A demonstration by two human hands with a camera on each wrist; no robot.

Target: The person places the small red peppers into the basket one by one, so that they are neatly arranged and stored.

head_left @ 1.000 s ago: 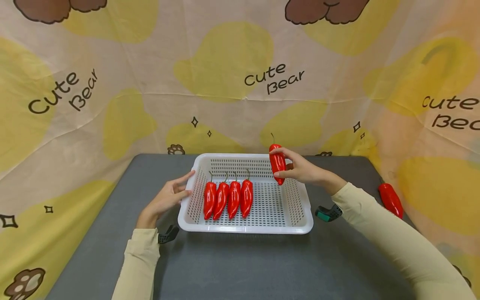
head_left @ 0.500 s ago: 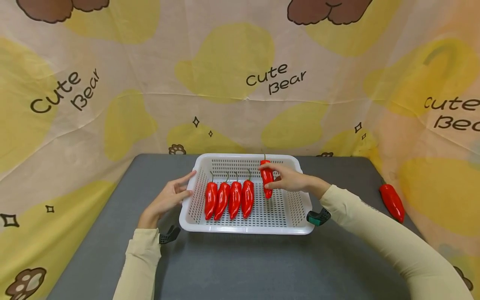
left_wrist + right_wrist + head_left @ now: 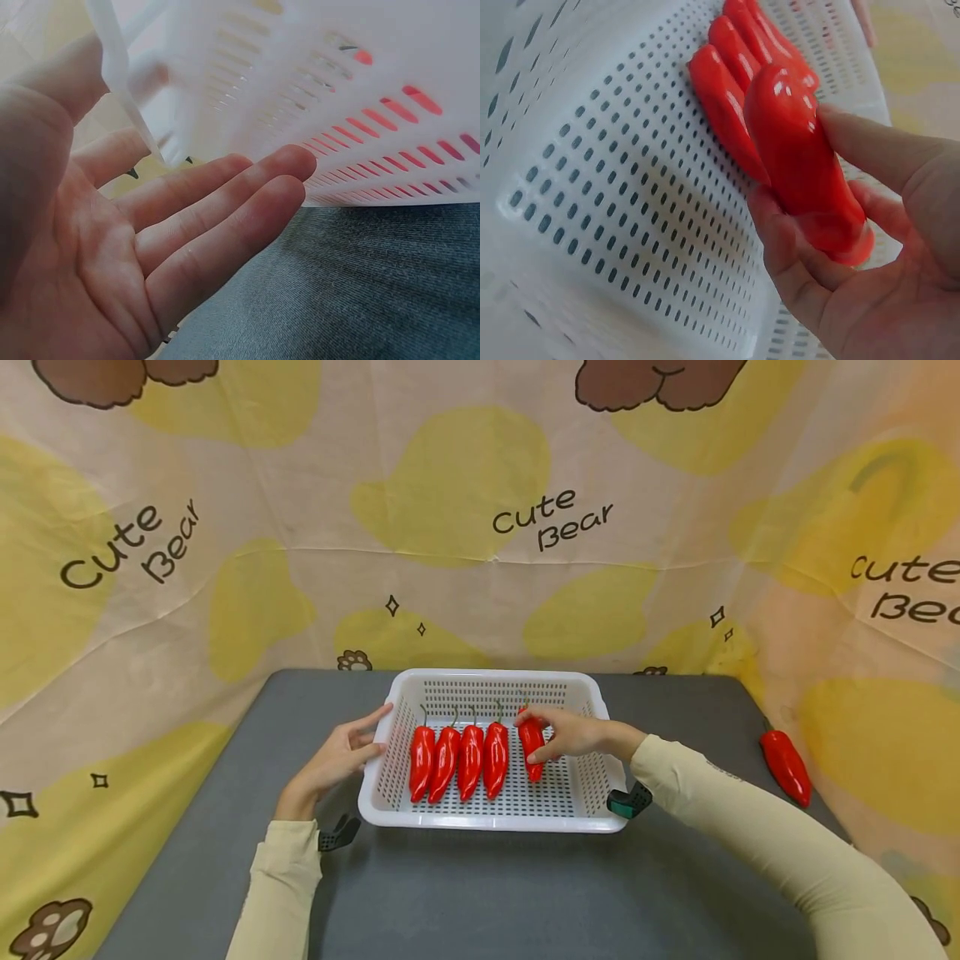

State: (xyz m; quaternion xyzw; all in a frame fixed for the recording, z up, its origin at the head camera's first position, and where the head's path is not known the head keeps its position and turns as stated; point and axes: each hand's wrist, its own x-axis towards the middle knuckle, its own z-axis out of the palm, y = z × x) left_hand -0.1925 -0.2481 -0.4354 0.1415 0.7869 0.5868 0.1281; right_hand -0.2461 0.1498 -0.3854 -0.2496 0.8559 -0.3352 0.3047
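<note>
My right hand (image 3: 573, 733) pinches a red chili pepper (image 3: 532, 745) between thumb and fingers, low inside the white plastic basket (image 3: 491, 821). In the right wrist view the held pepper (image 3: 799, 154) is glossy, its rounded end toward the row. Several like red peppers (image 3: 469, 762) lie side by side in the basket's left half, stems pointing away. My left hand (image 3: 339, 758) holds the basket's left rim. In the left wrist view the thumb reaches over the rim, and several straighter fingers (image 3: 225, 247) lie outside the slotted wall (image 3: 330, 82).
Another red pepper (image 3: 785, 767) lies at the right edge of the dark grey table (image 3: 480, 893), outside the basket. A printed cloth (image 3: 465, 485) hangs behind the table and along both sides. Dark straps with small devices (image 3: 630, 800) sit at the wrists.
My right hand has carried its pepper from above the basket's back right rim down and left into the basket, beside the row. My left hand has stayed at the left rim.
</note>
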